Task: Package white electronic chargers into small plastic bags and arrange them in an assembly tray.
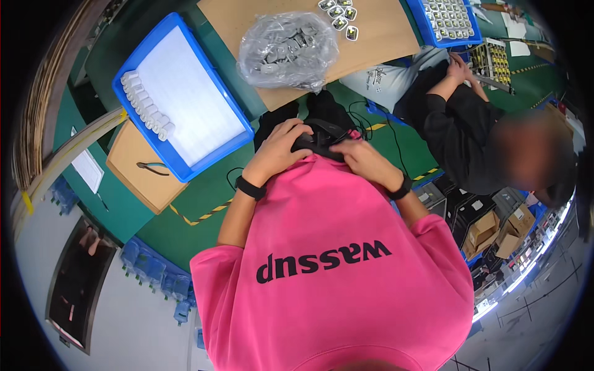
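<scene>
Both my hands are at my waist, at the hem of my pink shirt [331, 210]. Between them lies a black strap-like thing [322, 141], perhaps part of a waist pouch; its exact kind is unclear. My left hand [279, 151] is closed over the left part of it, fingers curled and thumb tucked in. My right hand [370, 164] has its fingers bent at the strap's right end, slightly blurred, so its grip cannot be made out. A black band sits on each wrist.
Ahead, a clear bag of grey parts [288, 52] lies on cardboard [383, 37], near several loose parts [339, 13]. At left stands a blue tray [244, 127] with white pieces [145, 105]; pliers [153, 166] lie beside it. A co-worker [464, 148] sits at right.
</scene>
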Available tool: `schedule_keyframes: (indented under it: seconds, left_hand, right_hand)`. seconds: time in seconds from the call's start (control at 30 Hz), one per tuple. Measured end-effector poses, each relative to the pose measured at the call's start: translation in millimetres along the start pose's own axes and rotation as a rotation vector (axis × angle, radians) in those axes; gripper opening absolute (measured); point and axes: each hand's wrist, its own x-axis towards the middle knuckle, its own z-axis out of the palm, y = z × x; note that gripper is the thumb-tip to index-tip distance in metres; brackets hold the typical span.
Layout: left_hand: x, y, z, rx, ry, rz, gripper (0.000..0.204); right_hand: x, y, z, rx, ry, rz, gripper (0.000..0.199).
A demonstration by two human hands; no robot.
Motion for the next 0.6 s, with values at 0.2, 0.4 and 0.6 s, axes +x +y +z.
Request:
schedule_keyframes:
  seconds: [0.2, 0.4, 0.6]
  left_hand:
    - [21.1, 30.6, 34.2, 0.159, 0.018, -0.152, 0.022]
    - [36.5, 40.4, 50.9, 0.311, 0.038, -0.322, 0.045]
    - [44.6, 50.9, 61.1, 0.354, -0.012, -0.332, 0.062]
  right_hand:
    - [4.7, 18.4, 0.6, -0.594, 0.148, 0.276, 0.018]
    - [10.7, 32.2, -22.3, -0.559, 0.19, 0.059, 0.033]
    - [0.1, 37.9, -20.4, -0.693, 0.111, 0.223, 0.061]
